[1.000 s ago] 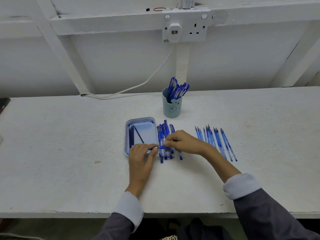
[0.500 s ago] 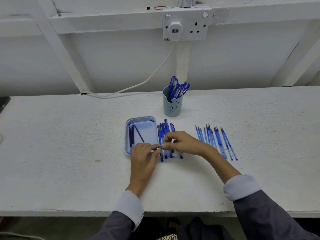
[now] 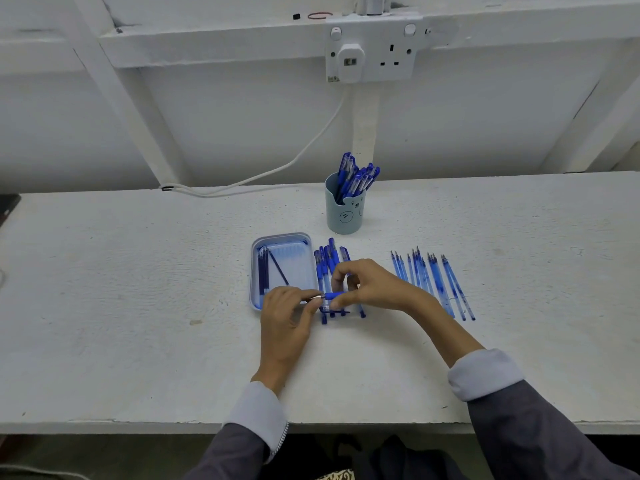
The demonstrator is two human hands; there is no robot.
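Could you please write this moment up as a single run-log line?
left hand: pinches the tip of blue pen | right hand: grips its barrel | tray: holds refills | cup: holds pens

Cannot see most of the pen (image 3: 330, 295), covered by fingers (image 3: 346, 266) of the right hand (image 3: 377, 289) and left hand (image 3: 287, 317). Cannot count the capped pens (image 3: 323, 268) lying partly under the right hand, nor read print on their barrels: too small. Cut off at the left edge of the worktop (image 3: 138, 306): a dark object (image 3: 7, 206). Hidden inside the cup (image 3: 344, 216): lower halves of the standing pens (image 3: 356, 178).
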